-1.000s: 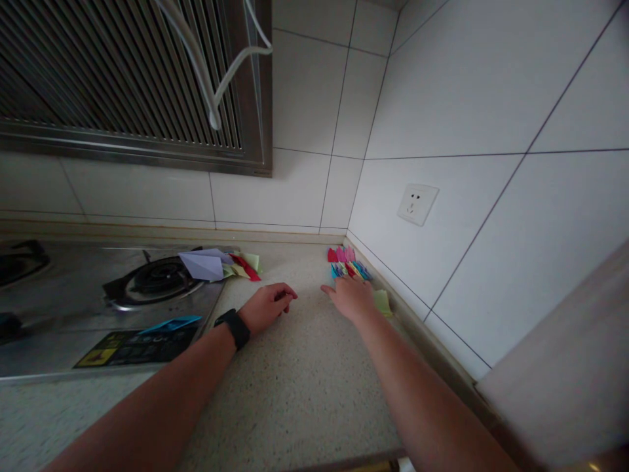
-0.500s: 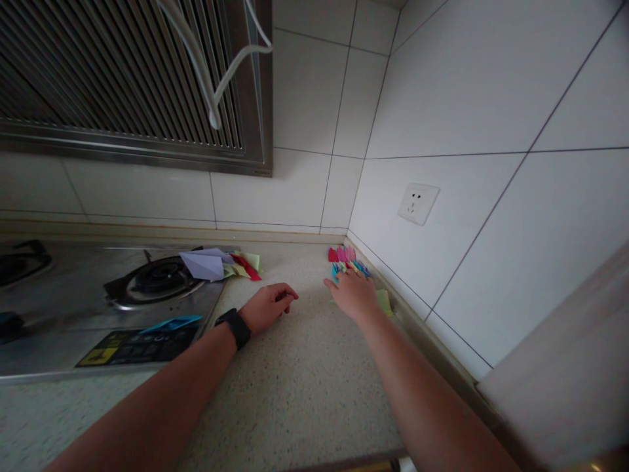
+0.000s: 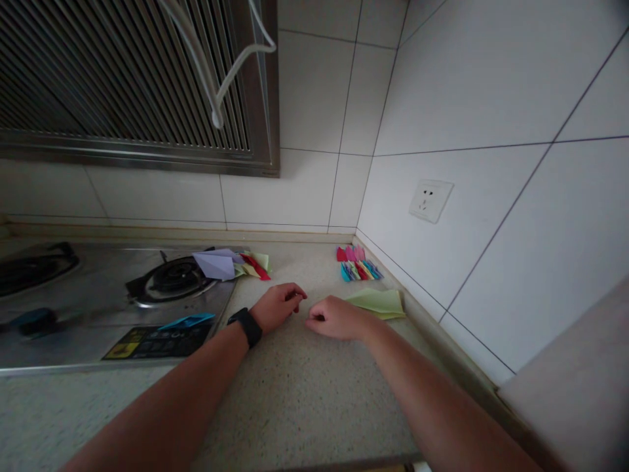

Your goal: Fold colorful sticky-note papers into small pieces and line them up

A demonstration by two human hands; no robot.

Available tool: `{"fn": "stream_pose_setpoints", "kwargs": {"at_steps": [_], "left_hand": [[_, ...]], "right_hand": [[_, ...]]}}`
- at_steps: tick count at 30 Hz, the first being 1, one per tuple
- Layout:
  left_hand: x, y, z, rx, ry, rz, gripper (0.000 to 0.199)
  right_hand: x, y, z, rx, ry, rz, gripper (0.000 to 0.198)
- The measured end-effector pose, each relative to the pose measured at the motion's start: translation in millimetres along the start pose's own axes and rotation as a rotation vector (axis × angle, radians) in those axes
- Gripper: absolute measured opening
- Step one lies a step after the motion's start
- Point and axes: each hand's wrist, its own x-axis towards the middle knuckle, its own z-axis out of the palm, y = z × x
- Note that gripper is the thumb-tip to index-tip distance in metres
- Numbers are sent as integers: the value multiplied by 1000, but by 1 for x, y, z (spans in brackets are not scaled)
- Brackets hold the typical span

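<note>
My left hand (image 3: 279,307), with a black watch on its wrist, rests on the speckled counter with its fingers curled. What it holds, if anything, does not show. My right hand (image 3: 339,317) is closed like a fist just to the right of it, a small gap between the two. Its fingertips are turned away and their contents are hidden. A pale green paper sheet (image 3: 381,301) lies behind and to the right of my right hand. Beyond it sit a row of small multicoloured folded pieces (image 3: 361,271) and several pink and red pieces (image 3: 350,254).
On the left is a gas stove (image 3: 171,278), with a pile of folded papers (image 3: 219,264) at its edge, lavender, green and red. A blue folded paper (image 3: 187,321) lies on its front. A range hood (image 3: 147,157) hangs above; a tiled wall with a socket (image 3: 431,200) stands right.
My right hand has drawn back from the multicoloured pieces toward my left hand and closed. The pieces and green sheet now show more fully. My left hand stays curled in place; the view shifted slightly.
</note>
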Motion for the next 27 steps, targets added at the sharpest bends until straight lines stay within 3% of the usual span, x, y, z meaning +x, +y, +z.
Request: {"fn": "stream_pose_setpoints", "kwargs": {"at_steps": [10,14,17,21,24,27], "left_hand": [[-2,0,-1,24,9,21,24],[-10,14,-16,-73,-108,-2,25],[-18,35,-43,-87,-179,-60,28],[-34,56,-92,25,-106,-10,28],[-54,49,-132,79,-66,46,27],[-80,24,-166,172,-17,-43,32]], "right_hand": [[0,2,-2,45,10,-15,28],[0,2,-2,40,21,-33,26],[1,5,-1,27,19,-44,26],[3,10,0,24,34,-58,28],[6,13,2,21,34,-65,29],[8,14,4,31,30,-80,28]]}}
